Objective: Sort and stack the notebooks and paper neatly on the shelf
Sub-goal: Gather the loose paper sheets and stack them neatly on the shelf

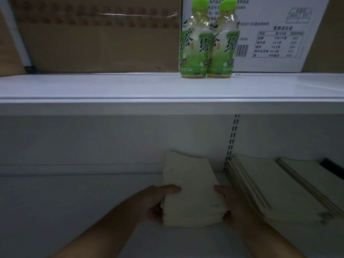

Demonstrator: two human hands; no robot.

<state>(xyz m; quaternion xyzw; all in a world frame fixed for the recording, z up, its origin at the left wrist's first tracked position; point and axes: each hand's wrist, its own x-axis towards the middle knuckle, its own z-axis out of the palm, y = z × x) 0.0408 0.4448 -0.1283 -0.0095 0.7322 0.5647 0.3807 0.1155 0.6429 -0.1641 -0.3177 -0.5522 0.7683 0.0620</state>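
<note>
A stack of pale cream paper [191, 190] lies on the lower white shelf [74, 202], its far end slightly curled. My left hand [158, 202] grips the stack's left side, thumb on top. On the stack's right side, my right hand [229, 203] grips it the same way. Just to the right lies a pile of cream notebooks [275, 190] with dark-lined spines, and another notebook pile [312, 175] overlaps it further right.
An upper white shelf [111, 90] carries two green tea bottles [206, 43], a brown carton [100, 40] and a white printed box [275, 34]. A slotted upright [231, 142] runs down the back wall. A dark object [333, 167] sits at the far right.
</note>
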